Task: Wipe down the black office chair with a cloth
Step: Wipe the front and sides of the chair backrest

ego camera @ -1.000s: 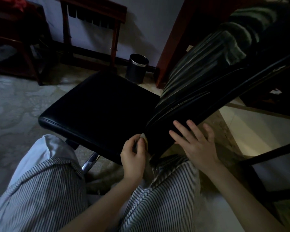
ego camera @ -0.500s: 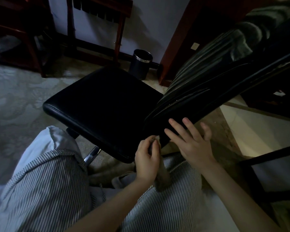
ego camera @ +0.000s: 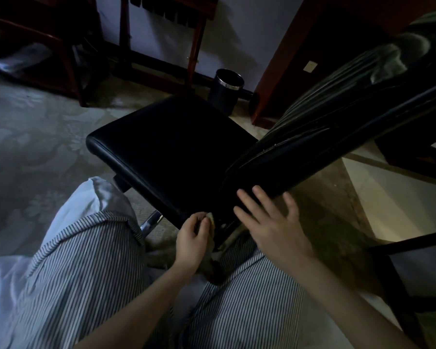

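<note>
Head view looked down first on the person's knees in striped trousers (ego camera: 91,278), with a pale garment (ego camera: 86,197) over the left knee. Just beyond the knees, the left hand (ego camera: 190,244) was curled with its fingers (ego camera: 204,226) closed on a small brownish cloth (ego camera: 211,219), pressing it to the near corner of the black office chair (ego camera: 171,147), where the seat met the lower end of the backrest; a dark tail of the cloth hung down below the hand between the legs. Beside it, the right hand (ego camera: 272,225) lay palm down with its fingers (ego camera: 258,195) spread apart and flat, their tips resting on the bottom edge of the backrest (ego camera: 337,137), gripping nothing. The chair stood directly in front of the person, its padded seat dark and glossy, the ribbed backrest tilting up and away to the right. A chrome piece of the chair's base (ego camera: 151,221) showed under the seat's near edge. The floor (ego camera: 35,137) to the left was a pale patterned carpet, while lighter tiles (ego camera: 378,187) showed on the right under the backrest, near a dark frame leg (ego camera: 408,244). Farther off, a small black waste bin with a metal rim (ego camera: 228,90) stood on the floor just beside a reddish-brown wooden panel (ego camera: 277,71). Against the far white wall (ego camera: 242,34) stood dark wooden furniture legs (ego camera: 194,46), and the room was dim overall.
</note>
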The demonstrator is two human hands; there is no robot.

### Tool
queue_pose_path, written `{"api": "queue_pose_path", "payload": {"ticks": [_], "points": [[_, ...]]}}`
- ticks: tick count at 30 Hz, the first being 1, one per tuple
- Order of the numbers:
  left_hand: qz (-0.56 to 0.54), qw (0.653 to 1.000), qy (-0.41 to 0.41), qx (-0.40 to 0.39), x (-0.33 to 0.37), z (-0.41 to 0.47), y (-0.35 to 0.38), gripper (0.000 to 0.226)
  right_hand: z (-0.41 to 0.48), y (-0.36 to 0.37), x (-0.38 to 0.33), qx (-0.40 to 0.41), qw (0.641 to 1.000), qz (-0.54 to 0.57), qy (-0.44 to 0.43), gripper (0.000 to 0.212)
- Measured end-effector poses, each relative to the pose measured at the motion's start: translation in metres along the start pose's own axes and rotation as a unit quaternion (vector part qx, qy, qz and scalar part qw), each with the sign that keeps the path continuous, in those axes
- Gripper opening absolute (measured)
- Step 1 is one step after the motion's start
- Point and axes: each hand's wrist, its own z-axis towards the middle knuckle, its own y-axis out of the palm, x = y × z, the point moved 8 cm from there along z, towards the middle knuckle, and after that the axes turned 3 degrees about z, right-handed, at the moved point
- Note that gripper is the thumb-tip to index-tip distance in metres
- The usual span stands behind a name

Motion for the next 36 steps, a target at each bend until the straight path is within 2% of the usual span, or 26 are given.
{"api": "queue_pose_path", "payload": {"ticks": [2, 4, 8, 12, 14, 19, 23, 27, 30, 33, 36], "points": [[-0.011, 1.0, 0.003, 0.005, 0.006, 0.003, -0.002, 0.021, -0.003, 0.012, -0.013, -0.049, 0.999, -0.017, -0.016, 0.072], [-0.037, 0.999, 0.013, 0.001, 0.015, 0.003, 0.002, 0.017, -0.005, 0.021, -0.013, -0.068, 0.997, -0.03, -0.009, 0.077], [-0.058, 0.996, 0.052, -0.043, 0.034, -0.008, 0.026, 0.017, -0.002, 0.026, -0.01, -0.067, 0.996, -0.061, -0.016, 0.066], [-0.049, 0.995, 0.076, -0.048, 0.031, -0.012, 0.036, 0.022, -0.001, 0.023, -0.013, -0.02, 0.996, -0.083, -0.026, 0.037], [-0.024, 0.995, 0.082, -0.042, 0.025, -0.012, 0.034, 0.029, 0.0, 0.023, -0.012, -0.006, 0.996, -0.087, -0.021, 0.034], [0.062, 0.994, 0.09, -0.023, 0.012, -0.013, 0.026, 0.023, 0.002, 0.024, -0.014, 0.004, 0.998, -0.065, -0.005, 0.039], [0.153, 0.987, 0.022, -0.035, -0.017, -0.009, 0.024, 0.023, 0.003, 0.024, -0.013, -0.007, 0.998, -0.055, -0.001, 0.045], [0.031, 0.998, -0.054, 0.003, -0.03, -0.006, 0.018, 0.013, -0.002, 0.027, -0.017, -0.031, 0.997, -0.073, -0.011, 0.049], [-0.01, 0.987, -0.149, 0.057, -0.057, -0.001, 0.005, 0.012, -0.007, 0.034, -0.022, -0.056, 0.993, -0.097, -0.036, 0.051], [-0.013, 0.978, -0.207, 0.037, -0.081, 0.003, 0.007, 0.016, -0.008, 0.04, -0.028, -0.08, 0.99, -0.108, -0.049, 0.055], [-0.007, 0.975, -0.22, -0.008, -0.088, 0.002, 0.02, 0.017, -0.008, 0.047, -0.032, -0.09, 0.988, -0.114, -0.058, 0.051]]}}
